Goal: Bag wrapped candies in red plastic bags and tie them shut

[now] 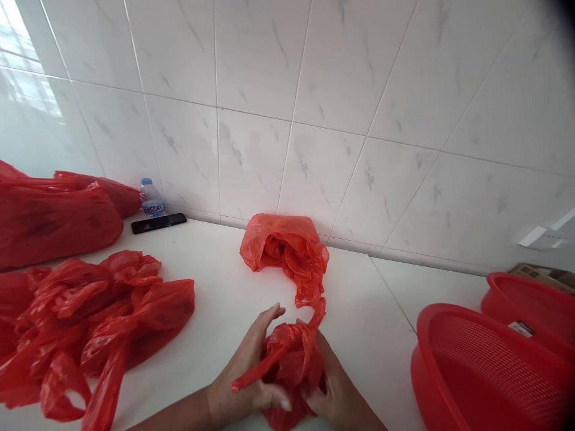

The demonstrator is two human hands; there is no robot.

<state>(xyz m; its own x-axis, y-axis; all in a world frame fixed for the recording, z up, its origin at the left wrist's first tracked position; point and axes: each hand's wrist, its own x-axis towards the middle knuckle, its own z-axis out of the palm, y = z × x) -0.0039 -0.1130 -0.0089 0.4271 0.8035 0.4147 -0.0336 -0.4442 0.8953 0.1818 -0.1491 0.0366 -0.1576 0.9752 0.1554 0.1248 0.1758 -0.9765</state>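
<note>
Ahead of you, the largest thing is the tiled wall (256, 66), pale with grey marks. Below it spreads the white worktop (215, 263), with a seam running across its right part. At your right sits the front red basket (449, 371), with perforated sides, and just behind it the rear red basket (530, 299), partly cut off by the picture's edge. The heap of red bags (108, 311) lies crumpled at your left, its handles loose. Behind it rests the bulky red bag (54, 221), with something dark showing faintly through the plastic.

Near the foot of the wall, in the middle, lies the bunched red bag (287, 239), its opening full of crumpled red plastic trailing toward you. Closest to you, the held red bag (294, 365) is between your hands above the near part of the worktop; you cannot tell what is inside. Your left hand (247, 371) is clamped on its left side, thumb against the front and upper fingers spread. Your right hand (335, 383) is clamped on the other side, its fingers partly hidden behind the plastic.

Smallest are the black phone (159, 223), flat near the wall, and the clear bottle (151, 197), upright just behind it, with a blue cap.
</note>
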